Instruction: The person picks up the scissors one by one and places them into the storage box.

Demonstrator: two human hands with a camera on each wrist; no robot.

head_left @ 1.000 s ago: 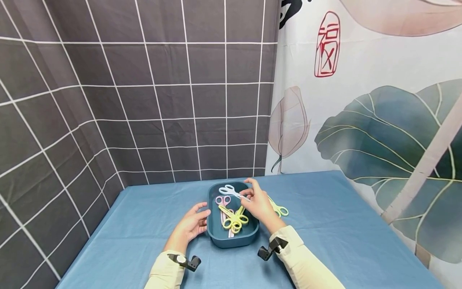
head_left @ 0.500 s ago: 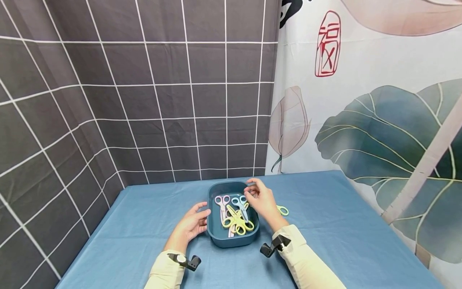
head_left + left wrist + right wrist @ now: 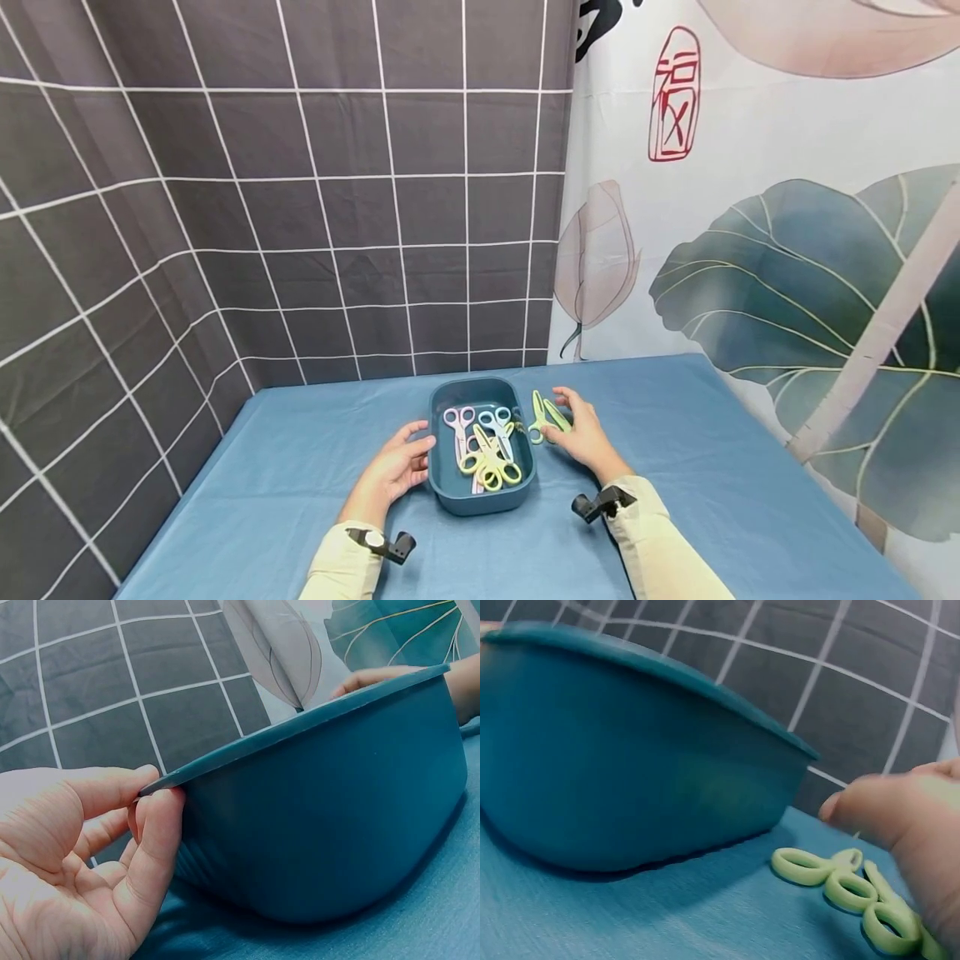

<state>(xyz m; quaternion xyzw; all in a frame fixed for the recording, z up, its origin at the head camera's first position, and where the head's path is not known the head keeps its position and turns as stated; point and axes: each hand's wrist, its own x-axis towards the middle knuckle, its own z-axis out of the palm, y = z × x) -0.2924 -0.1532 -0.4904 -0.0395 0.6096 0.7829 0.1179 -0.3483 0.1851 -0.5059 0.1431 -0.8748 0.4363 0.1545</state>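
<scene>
My left hand [image 3: 393, 462] pinches the left rim of a dark blue plastic container [image 3: 480, 504] between thumb and fingers, plainest in the left wrist view. Inside lie pink scissors [image 3: 460, 429], light blue scissors [image 3: 502, 436] and yellow scissors [image 3: 487, 462], overlapping. Right of the container, light green scissors [image 3: 537, 410] lie on the cloth; several finger loops [image 3: 851, 891] show in the right wrist view, apparently from more than one pair. My right hand [image 3: 587, 433] reaches over them, holding nothing, its thumb [image 3: 855, 810] above the loops. It partly hides the blades.
A blue cloth [image 3: 675, 500] covers the table. Behind it hang a dark grid-patterned curtain [image 3: 337, 208] and a white curtain with leaf prints [image 3: 787, 275]. Both wrists carry black camera mounts [image 3: 600, 502].
My right hand has let the light blue scissors drop into the container and moved right to the green scissors outside. The left hand has stayed on the rim.
</scene>
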